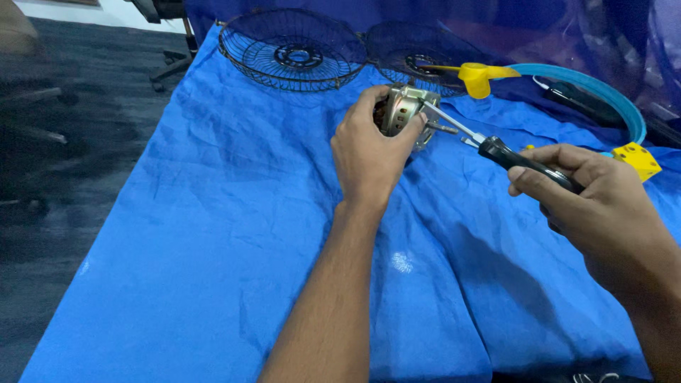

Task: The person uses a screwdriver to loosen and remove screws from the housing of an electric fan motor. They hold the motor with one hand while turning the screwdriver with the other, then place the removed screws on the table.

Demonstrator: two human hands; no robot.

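Gripping the fan motor above the blue cloth, the left hand steadies it while the right hand clasps the screwdriver (tip at the casing); a slipping tip could likely jab fingers.

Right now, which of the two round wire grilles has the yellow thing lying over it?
The right grille, farther back. The yellow piece lies over its right edge. The left grille has nothing on it.
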